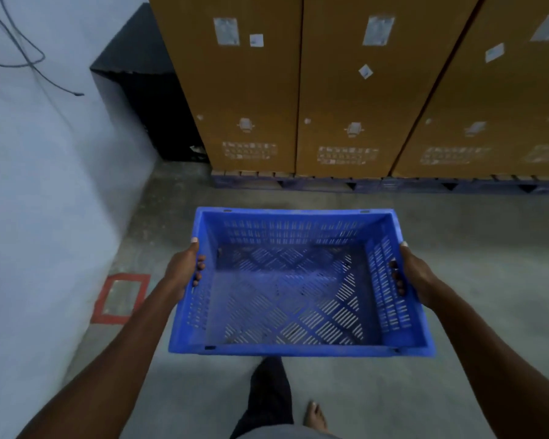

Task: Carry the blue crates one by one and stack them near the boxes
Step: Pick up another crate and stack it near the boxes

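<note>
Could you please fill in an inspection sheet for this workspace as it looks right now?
Surface: grey concrete floor, with a red-taped square by the wall.
Job's things: one empty blue crate carried above the floor; tall cardboard boxes on pallets ahead.
Clutter: nothing seen.
Grips: left hand and right hand each hold a crate side, fingers hooked inside.
Cables: loose dark cable on the white wall.
Surroundings: dark object in the corner.
</note>
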Motion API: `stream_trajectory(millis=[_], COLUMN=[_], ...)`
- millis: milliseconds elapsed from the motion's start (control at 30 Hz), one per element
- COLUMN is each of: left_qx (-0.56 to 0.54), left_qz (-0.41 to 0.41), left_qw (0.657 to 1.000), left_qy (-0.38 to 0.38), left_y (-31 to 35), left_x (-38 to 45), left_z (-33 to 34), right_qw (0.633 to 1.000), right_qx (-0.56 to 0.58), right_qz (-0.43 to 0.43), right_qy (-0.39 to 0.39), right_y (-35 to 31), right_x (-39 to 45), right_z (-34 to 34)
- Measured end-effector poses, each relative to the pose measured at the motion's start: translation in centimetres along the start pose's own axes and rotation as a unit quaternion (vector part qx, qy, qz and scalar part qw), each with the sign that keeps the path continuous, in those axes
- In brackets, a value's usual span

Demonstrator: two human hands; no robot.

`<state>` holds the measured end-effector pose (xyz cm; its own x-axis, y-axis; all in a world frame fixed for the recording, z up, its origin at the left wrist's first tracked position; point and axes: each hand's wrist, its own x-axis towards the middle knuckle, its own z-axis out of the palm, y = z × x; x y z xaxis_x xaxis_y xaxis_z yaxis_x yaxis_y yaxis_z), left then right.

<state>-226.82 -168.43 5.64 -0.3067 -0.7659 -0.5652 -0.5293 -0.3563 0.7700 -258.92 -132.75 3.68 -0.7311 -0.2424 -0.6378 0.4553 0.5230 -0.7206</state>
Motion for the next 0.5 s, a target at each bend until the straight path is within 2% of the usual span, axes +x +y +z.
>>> stream_trajectory(millis=[233, 500], left_qx=[0.034, 0.087], left_qz=[-0.032, -0.05], left_qw=[0.999, 0.995], left_qy=[0.002, -0.008], left_y=[1.5, -1.9], left_x=[17.2, 33.7], left_z=[5.2, 12.4], right_qw=[0.998, 0.993], right_qx=[-0.005, -0.01], right_qz=[0.067, 0.112], right_qy=[0.013, 0.034], right_y=[-2.0, 0.7], right_x=[13.7, 29.1], right_z=[6.3, 11.2])
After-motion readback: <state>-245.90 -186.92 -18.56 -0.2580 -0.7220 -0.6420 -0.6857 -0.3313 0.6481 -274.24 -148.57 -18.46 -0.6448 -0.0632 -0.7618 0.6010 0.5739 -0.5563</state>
